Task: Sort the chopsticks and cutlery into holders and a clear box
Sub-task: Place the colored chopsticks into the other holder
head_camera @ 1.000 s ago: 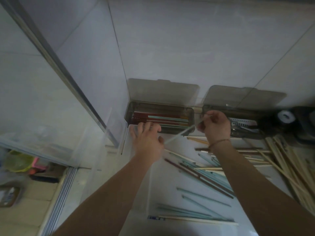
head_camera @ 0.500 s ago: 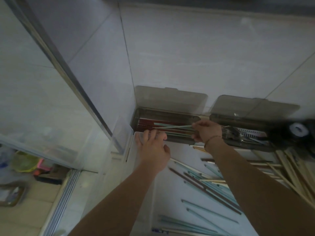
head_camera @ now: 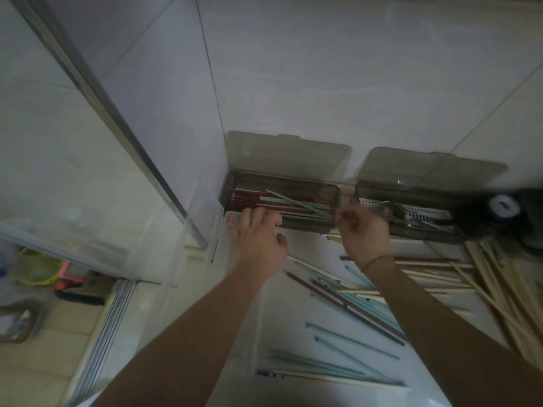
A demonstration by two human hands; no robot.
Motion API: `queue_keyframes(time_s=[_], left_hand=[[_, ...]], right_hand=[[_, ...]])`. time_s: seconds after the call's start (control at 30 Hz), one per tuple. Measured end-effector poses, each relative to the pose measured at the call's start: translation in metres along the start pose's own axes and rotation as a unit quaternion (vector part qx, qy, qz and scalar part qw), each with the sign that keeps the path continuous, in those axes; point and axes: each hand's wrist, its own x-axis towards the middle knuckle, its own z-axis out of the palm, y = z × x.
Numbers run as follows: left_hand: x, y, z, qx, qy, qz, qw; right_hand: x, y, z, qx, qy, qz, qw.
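Observation:
Two smoky holders with raised lids stand against the wall. The left holder (head_camera: pixel 232 186) holds red and teal chopsticks, with a pale teal pair (head_camera: pixel 296 202) lying slanted on top. The right holder (head_camera: pixel 361 189) contains metal cutlery (head_camera: pixel 411 211). My left hand (head_camera: pixel 258 239) rests flat on the near rim of the left holder, fingers spread. My right hand (head_camera: pixel 363 233) hovers at that holder's right end, fingers loosely curled with nothing in them. Loose teal and brown chopsticks (head_camera: pixel 352 304) lie on the white counter (head_camera: pixel 288 333) below my hands.
A heap of pale wooden chopsticks (head_camera: pixel 499 283) covers the counter's right side. A dark object with a white round cap (head_camera: pixel 504 205) sits at the far right. A clear box (head_camera: pixel 202 212) stands left of the holders. A glass door frame (head_camera: pixel 123 124) and the floor lie further left.
My right hand carried a pale teal pair leftward into the left holder and let it go. It now lies slanted on the others and the hand has drawn back right.

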Motion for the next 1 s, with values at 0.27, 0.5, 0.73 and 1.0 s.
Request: queue_keyframes(time_s=[0.27,0.5,0.73,1.0], left_hand=[[0.002,-0.001,0.004,0.027,-0.002,-0.003,1.0],[0.002,-0.002,0.005,0.036,-0.002,0.001,0.999],[0.001,-0.001,0.004,0.039,-0.005,0.002,0.999],[0.002,-0.003,0.004,0.032,-0.009,0.007,0.999]], right_hand=[[-0.125,0.034,0.022,-0.224,-0.247,-0.316,0.888],[-0.167,0.035,0.03,-0.271,-0.297,-0.337,0.851],[-0.177,0.02,0.037,-0.36,-0.307,-0.334,0.815],[-0.195,0.0,0.047,-0.4,-0.306,-0.274,0.819]])
